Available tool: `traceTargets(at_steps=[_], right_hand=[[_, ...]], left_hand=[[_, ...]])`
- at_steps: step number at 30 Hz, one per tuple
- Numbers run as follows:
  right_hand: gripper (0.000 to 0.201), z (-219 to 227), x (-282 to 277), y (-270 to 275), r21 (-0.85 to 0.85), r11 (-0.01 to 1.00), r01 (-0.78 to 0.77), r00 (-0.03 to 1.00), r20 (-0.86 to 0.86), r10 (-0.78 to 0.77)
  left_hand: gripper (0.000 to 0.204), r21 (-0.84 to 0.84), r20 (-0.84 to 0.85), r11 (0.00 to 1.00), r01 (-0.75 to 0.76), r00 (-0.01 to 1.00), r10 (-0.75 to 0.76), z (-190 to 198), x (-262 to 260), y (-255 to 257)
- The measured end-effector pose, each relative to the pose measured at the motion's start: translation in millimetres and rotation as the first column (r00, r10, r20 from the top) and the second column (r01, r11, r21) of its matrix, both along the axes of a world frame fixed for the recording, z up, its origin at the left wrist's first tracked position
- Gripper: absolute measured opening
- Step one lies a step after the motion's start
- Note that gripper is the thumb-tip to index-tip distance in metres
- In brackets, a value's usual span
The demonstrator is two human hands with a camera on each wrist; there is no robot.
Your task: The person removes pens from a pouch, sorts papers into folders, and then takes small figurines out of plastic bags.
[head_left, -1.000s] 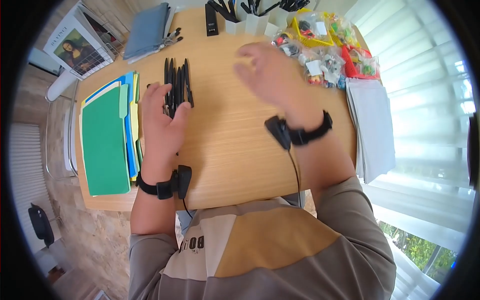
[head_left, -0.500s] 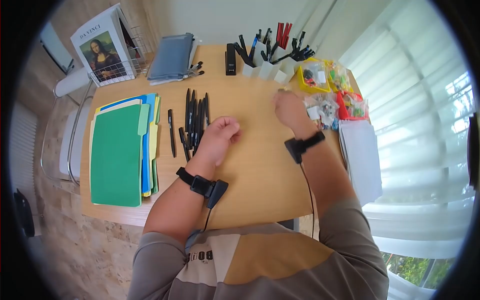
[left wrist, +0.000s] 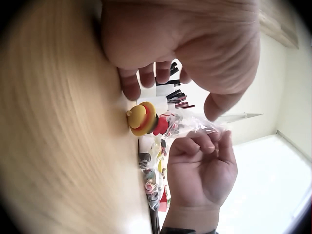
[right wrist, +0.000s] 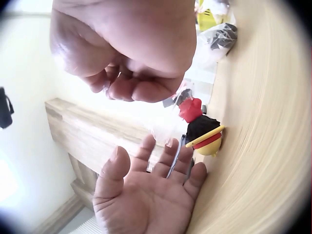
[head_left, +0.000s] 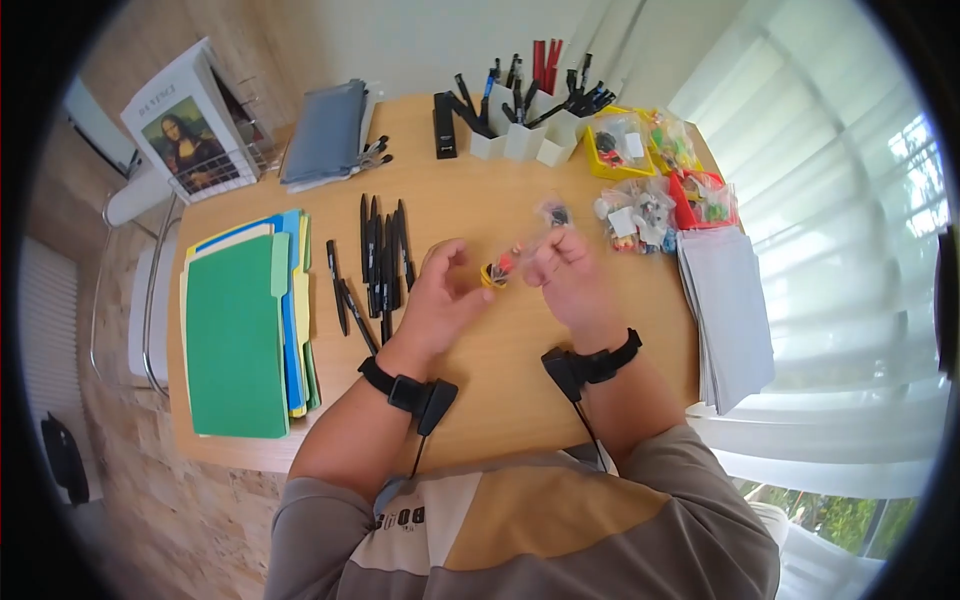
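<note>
My right hand point(head_left: 577, 290) pinches the top of a clear plastic bag over the middle of the desk. A small toy figure point(head_left: 497, 270) in the bag, seen in the left wrist view with a yellow hat point(left wrist: 142, 118) and red body, hangs head-down close to the desk surface. My left hand point(head_left: 438, 305) is at the left of the figure, palm facing it, fingers relaxed and apart. In the right wrist view the figure's black hair point(right wrist: 201, 127) shows beside my left fingers; whether they touch it is unclear.
Black pens point(head_left: 385, 260) and green folders point(head_left: 237, 335) lie left. Pen holders point(head_left: 522, 143), a stapler point(head_left: 445, 126) and a grey pouch point(head_left: 325, 133) stand or lie behind. Right are bagged toys point(head_left: 640, 215), yellow point(head_left: 622, 168) and red point(head_left: 687, 215) baskets, and papers point(head_left: 728, 310). Another small bag point(head_left: 553, 212) lies beyond my hands.
My right hand has come back from beside the bagged toys to the middle, now with the bagged figure. My left hand has stayed near the middle and its fingers have spread.
</note>
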State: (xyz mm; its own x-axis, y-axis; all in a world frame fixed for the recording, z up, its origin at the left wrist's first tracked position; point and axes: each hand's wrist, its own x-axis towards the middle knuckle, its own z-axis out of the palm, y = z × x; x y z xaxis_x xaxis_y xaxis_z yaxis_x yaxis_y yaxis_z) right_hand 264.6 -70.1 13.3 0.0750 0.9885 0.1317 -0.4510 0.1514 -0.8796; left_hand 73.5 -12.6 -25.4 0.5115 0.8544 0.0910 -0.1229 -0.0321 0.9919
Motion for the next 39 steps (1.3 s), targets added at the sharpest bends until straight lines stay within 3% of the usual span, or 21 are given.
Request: traceTargets(at_steps=[1, 2, 3, 4, 6, 8, 9, 10, 11, 12, 13, 15, 17, 19, 22, 26, 28, 30, 32, 37, 39], right_hand=[[0.006, 2.5, -2.4, -2.2, 0.047, 0.999, -0.002, 0.976, 0.217, -0.008], [0.006, 9.4, -4.7, -2.6, 0.054, 0.998, 0.018, 0.978, 0.209, -0.029], [0.004, 18.9, -7.9, -2.9, 0.247, 0.964, -0.102, 0.874, 0.484, -0.032], [0.006, 23.1, -10.5, -2.8, 0.378, 0.887, -0.266, 0.694, 0.714, -0.096], [0.007, 19.7, -19.3, -3.2, 0.47, 0.857, -0.211, 0.685, 0.697, -0.214], [0.009, 13.6, -18.7, -4.0, 0.554, 0.816, -0.166, 0.669, 0.671, -0.319], [0.011, 5.8, -17.3, -3.4, 0.543, 0.838, -0.055, 0.702, 0.618, -0.354], [0.012, 2.7, -17.6, -3.2, 0.52, 0.852, 0.053, 0.729, 0.563, -0.39], [0.012, 1.8, -13.4, -2.2, 0.52, 0.852, 0.061, 0.733, 0.556, -0.392], [0.015, 3.3, -5.7, -0.1, 0.418, 0.898, 0.136, 0.677, 0.623, -0.393], [0.018, 4.0, -1.7, 1.5, 0.314, 0.925, 0.216, 0.62, 0.687, -0.378], [0.02, 1.0, -4.3, 3.0, 0.324, 0.918, 0.23, 0.609, 0.687, -0.395], [0.023, 2.3, -8.4, 2.2, 0.334, 0.91, 0.245, 0.595, 0.689, -0.413], [0.025, 7.4, -11.4, -0.9, 0.236, 0.958, 0.162, 0.529, 0.799, -0.286], [0.026, -3.1, -11.6, 3.8, 0.263, 0.961, 0.087, 0.56, 0.784, -0.266], [0.022, -1.9, -11.0, 4.0, 0.26, 0.952, 0.16, 0.637, 0.71, -0.301], [0.017, 0.3, -9.2, 3.6, 0.341, 0.928, 0.152, 0.583, 0.727, -0.363], [0.016, 7.5, -6.7, 3.2, 0.361, 0.927, 0.103, 0.558, 0.75, -0.355], [0.015, 12.0, -2.9, 0.6, 0.377, 0.924, 0.071, 0.513, 0.78, -0.357], [0.014, 6.5, -0.8, 2.6, 0.478, 0.83, 0.288, 0.572, 0.609, -0.549], [0.012, 7.4, 1.5, 2.6, 0.51, 0.836, 0.203, 0.553, 0.645, -0.528]], left_hand=[[0.056, 0.159, -0.065, 0.987, -0.035, 0.997, 0.046, 20.9, -1.0, -6.2], [0.066, 0.316, -0.119, 0.947, -0.055, 0.988, 0.098, 32.4, 0.5, -10.5], [0.066, 0.323, -0.127, 0.946, -0.033, 0.989, 0.077, 31.2, 3.1, -11.1], [0.064, 0.416, -0.092, 0.908, -0.05, 0.991, 0.097, 27.6, 4.0, -10.6], [0.062, 0.507, -0.064, 0.86, -0.052, 0.993, 0.097, 21.9, 2.6, -5.1], [0.043, 0.577, -0.196, 0.808, 0.119, 0.981, -0.004, 16.4, -2.2, 1.5], [0.043, 0.575, -0.207, 0.807, 0.133, 0.978, -0.013, 10.9, -2.4, -0.6], [0.036, 0.304, -0.057, 0.952, -0.026, 0.997, 0.045, 4.5, -3.6, -4.5], [0.03, -0.017, 0.067, 0.988, -0.155, 0.986, 0.156, -0.8, -4.9, -6.0], [0.029, -0.173, 0.199, 0.981, -0.092, 0.972, 0.126, -3.8, -9.0, -0.2], [0.029, -0.171, 0.19, 0.981, -0.095, 0.973, 0.128, -0.1, -8.5, 0.4], [0.033, -0.364, 0.485, 0.929, 0.067, 0.865, 0.128, 8.4, -5.8, -1.4], [0.036, -0.382, 0.501, 0.916, 0.124, 0.861, 0.092, 10.9, -3.7, -1.4], [0.039, -0.398, 0.523, 0.899, 0.184, 0.85, 0.058, 10.9, -2.6, 0.8], [0.042, -0.294, 0.559, 0.902, 0.317, 0.822, -0.107, 12.1, 0.8, 0.8], [0.031, -0.356, 0.516, 0.914, 0.196, 0.856, 0.018, 15.5, 4.4, -0.7], [0.027, -0.372, 0.485, 0.913, 0.167, 0.874, 0.038, 9.9, 3.3, 1.4], [0.021, -0.46, 0.431, 0.888, 0.021, 0.879, 0.203, 8.1, 6.2, 0.1], [0.021, -0.454, 0.436, 0.89, 0.041, 0.881, 0.182, 15.7, 4.6, 0.0], [0.026, -0.365, 0.492, 0.928, 0.071, 0.861, 0.127, 16.0, 4.3, -1.1], [0.027, -0.38, 0.525, 0.924, 0.049, 0.834, 0.172, 24.7, 12.5, -10.9]])
